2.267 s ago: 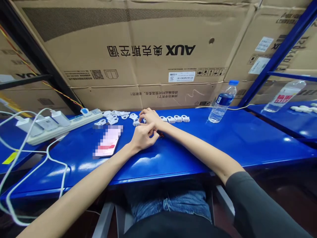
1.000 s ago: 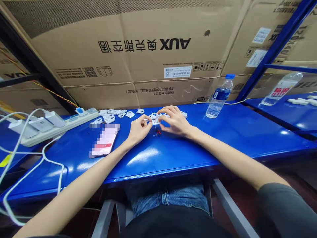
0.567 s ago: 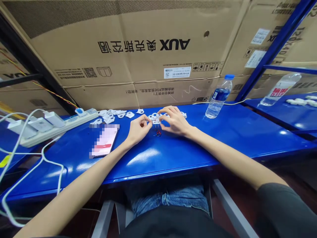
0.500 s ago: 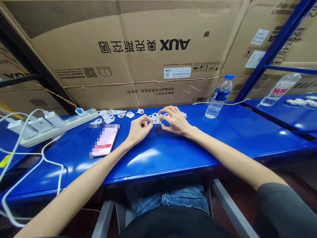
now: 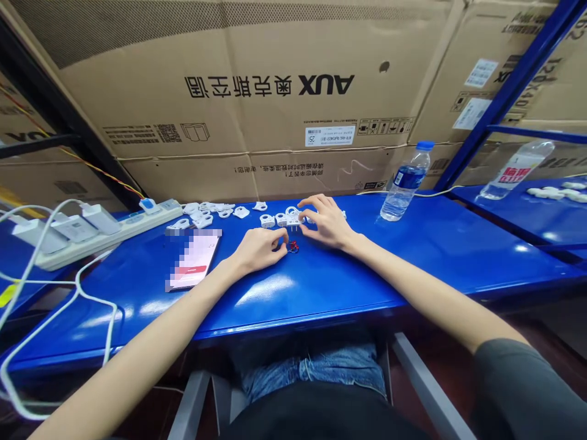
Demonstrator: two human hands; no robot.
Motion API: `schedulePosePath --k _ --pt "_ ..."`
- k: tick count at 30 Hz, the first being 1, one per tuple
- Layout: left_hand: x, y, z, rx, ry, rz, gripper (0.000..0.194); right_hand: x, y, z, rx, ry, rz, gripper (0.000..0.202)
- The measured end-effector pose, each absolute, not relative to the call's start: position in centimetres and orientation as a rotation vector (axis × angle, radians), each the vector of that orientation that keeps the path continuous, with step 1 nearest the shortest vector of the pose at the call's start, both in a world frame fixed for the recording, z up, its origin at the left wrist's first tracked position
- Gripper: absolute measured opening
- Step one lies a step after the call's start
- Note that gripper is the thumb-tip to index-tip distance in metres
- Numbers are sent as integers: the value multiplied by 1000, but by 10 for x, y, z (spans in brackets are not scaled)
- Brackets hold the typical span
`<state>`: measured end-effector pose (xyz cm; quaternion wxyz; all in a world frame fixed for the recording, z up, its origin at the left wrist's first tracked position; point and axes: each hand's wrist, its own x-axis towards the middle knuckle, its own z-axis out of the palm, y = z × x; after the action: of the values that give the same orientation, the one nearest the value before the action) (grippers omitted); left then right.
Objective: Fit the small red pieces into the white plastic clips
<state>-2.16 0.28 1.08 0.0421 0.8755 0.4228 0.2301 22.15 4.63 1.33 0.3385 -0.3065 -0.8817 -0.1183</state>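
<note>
My right hand (image 5: 326, 221) is curled with its fingertips at the right end of a white plastic part (image 5: 292, 221), which has a ring on top and thin metal pins pointing toward me. Lower down, my left hand (image 5: 266, 249) is pinched closed beside a small red bundle (image 5: 294, 246) with thin strands, maybe wires. Its fingertips hide whatever is between them. Just left of the held part lies another white ringed piece (image 5: 267, 220), and more are partly hidden behind my right fingers.
Several loose white plastic pieces (image 5: 202, 214) lie at the back left. Nearby are a phone (image 5: 197, 260) and a power strip (image 5: 131, 227) with chargers and cables. A water bottle (image 5: 406, 182) stands at right, before large cardboard boxes (image 5: 266, 122). Another bottle (image 5: 516, 171) stands farther right.
My left hand has left the white part and moved down and slightly right to the red bundle. My right hand stays at the part, shifted slightly right.
</note>
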Motion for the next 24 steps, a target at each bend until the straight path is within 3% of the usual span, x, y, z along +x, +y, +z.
schedulePosePath --k 8,18,24 --pt "-26 1 14 2754 1273 640 18 205 44 22 -780 -2166 -167 12" --pt "-18 -7 7 2851 1066 1447 15 136 88 25 -817 -2315 67 13" --pt "-8 -15 10 2937 853 1594 17 106 88 18 -951 -2438 167 14"
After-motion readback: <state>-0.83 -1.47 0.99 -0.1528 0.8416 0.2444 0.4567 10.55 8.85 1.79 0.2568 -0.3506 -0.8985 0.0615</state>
